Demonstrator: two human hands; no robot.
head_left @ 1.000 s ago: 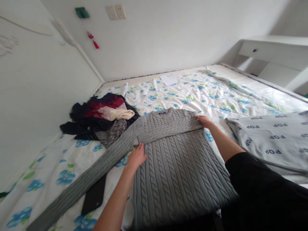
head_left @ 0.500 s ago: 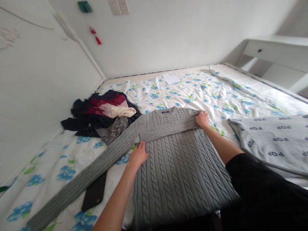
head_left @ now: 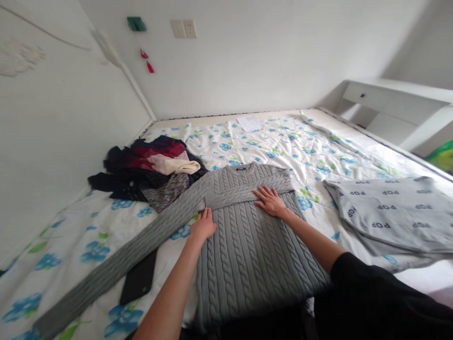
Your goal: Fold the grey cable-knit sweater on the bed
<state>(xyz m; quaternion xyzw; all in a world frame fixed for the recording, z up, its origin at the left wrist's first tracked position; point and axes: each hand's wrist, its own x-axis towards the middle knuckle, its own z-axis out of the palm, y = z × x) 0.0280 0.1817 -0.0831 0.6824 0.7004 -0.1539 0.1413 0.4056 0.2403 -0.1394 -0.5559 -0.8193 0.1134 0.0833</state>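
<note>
A grey cable-knit sweater (head_left: 244,255) lies spread on the bed, its neckline away from me. Its right sleeve (head_left: 233,194) is folded across the chest, with the cuff near the left side edge. The other sleeve (head_left: 116,262) stretches out toward the lower left. My left hand (head_left: 204,224) is closed at the sweater's left edge just below that cuff, fingers together; the fingertips are partly hidden. My right hand (head_left: 271,201) rests flat on the folded sleeve, fingers spread.
Dark, maroon and cream clothes (head_left: 152,165) are heaped at the left. A black phone-like slab (head_left: 139,278) lies partly under the outstretched sleeve. Grey cloth printed POP (head_left: 385,212) lies at the right. White paper (head_left: 249,123) is near the wall on the floral sheet (head_left: 226,146).
My right hand has let go of the folded sleeve's right end and moved left to lie flat on it. My left hand stays at the sweater's edge. The view has shifted slightly.
</note>
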